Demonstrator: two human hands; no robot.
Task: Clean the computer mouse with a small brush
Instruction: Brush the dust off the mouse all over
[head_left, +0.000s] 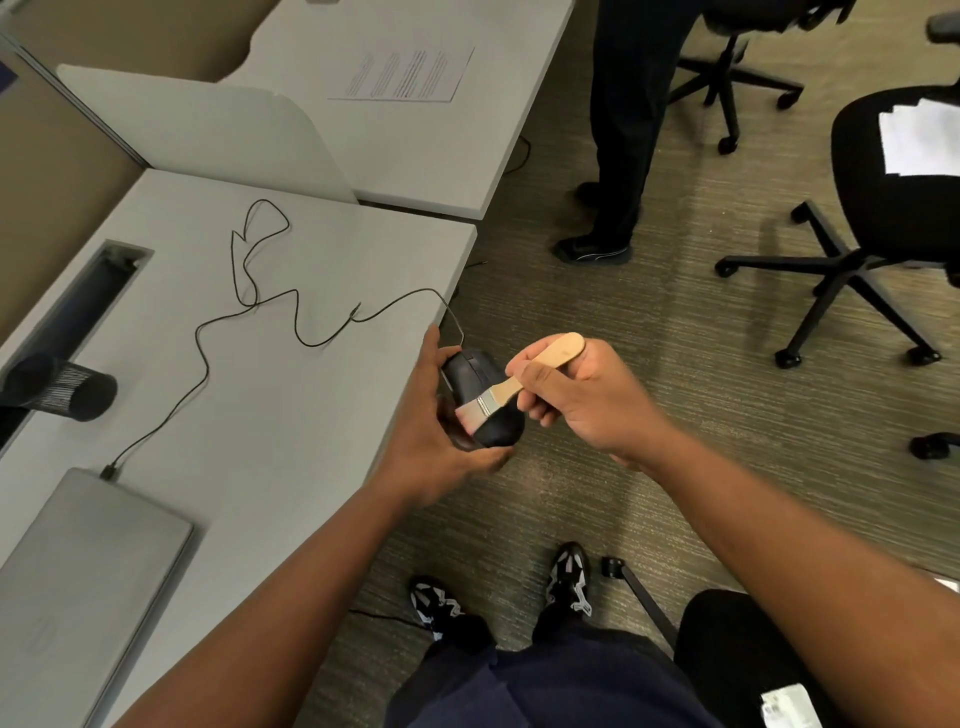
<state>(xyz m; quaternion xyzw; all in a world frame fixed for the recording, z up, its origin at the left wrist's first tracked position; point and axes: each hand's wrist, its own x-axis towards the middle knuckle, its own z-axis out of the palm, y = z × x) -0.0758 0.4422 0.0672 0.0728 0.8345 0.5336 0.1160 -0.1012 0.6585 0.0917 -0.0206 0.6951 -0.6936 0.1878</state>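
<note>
My left hand (423, 441) holds a black wired computer mouse (478, 376) just past the desk's right edge, above the carpet. The mouse's top faces up and its thin black cable (249, 306) snakes back over the desk to a closed grey laptop (78, 571). My right hand (582, 400) grips the wooden handle of a small flat brush (511, 387). The brush's pale bristles (467, 418) rest on the mouse's left rear side, near my left palm.
A light grey desk (291, 415) carries the laptop, a black mesh cup (67, 389) on its side and a cable slot (88, 296). A printed sheet (402, 75) lies on the far desk. Another person's legs (618, 156) and black office chairs (872, 208) stand on the carpet.
</note>
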